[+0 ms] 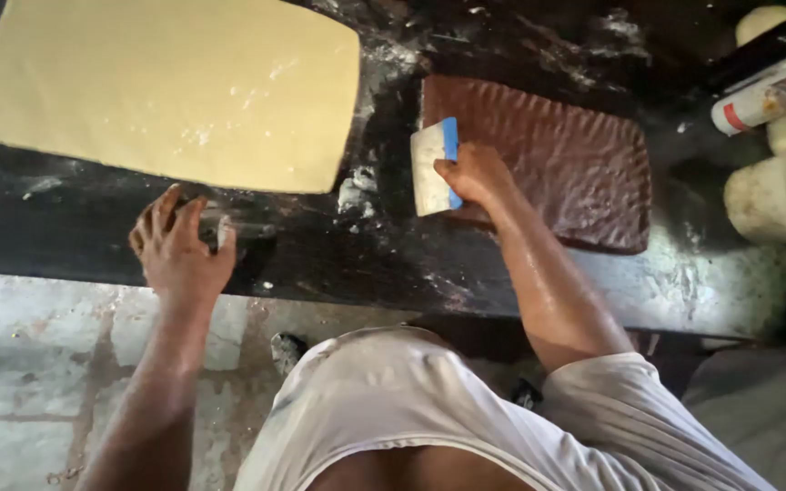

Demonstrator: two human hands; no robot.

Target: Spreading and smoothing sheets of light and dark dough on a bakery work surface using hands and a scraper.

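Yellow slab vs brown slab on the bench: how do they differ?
Colour: the yellow slab is pale cream; the brown slab is dark reddish brown.
Surface: the yellow slab looks smooth with a few white specks; the brown slab is rippled and glossy.
Size: the yellow slab looks clearly larger.
Contact: the right hand holds a white and blue scraper at the brown slab's left edge; no hand touches the yellow slab.
Shared: both lie flat, roughly rectangular, on the dark bench.

Head camera (close) looking straight down.
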